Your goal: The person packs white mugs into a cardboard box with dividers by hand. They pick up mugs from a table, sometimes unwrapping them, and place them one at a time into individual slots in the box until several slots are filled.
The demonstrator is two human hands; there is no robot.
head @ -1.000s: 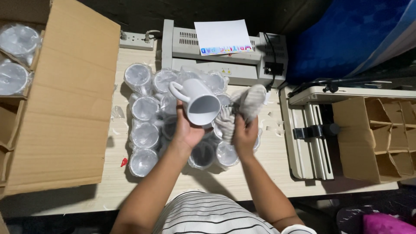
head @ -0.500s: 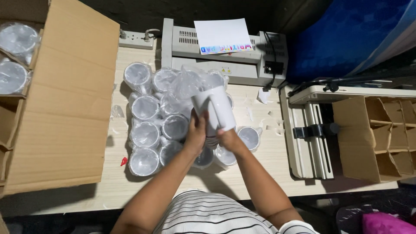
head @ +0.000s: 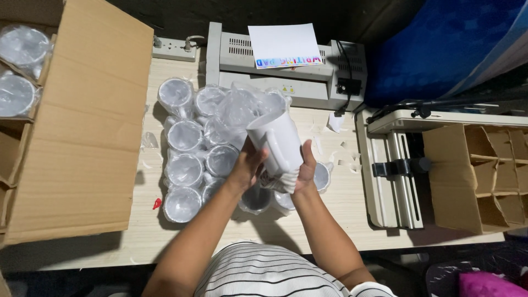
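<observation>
Mug (head: 278, 144), white, held tilted above the middle of the table (head: 110, 242), over a cluster of bagged mugs (head: 190, 148). Left edge crowded: a big cardboard flap (head: 82, 126) overhangs the tabletop, leaving a narrow bare strip beside the cluster. Left hand (head: 248, 165) cups the mug's left side, fingers curled against it. Right hand (head: 303, 170) grips its lower right, a grey cloth (head: 279, 179) bunched beneath. Laminator (head: 286, 71) closes the far edge. At right, a paper trimmer (head: 393, 176) and divided carton (head: 484, 176); little open surface.
</observation>
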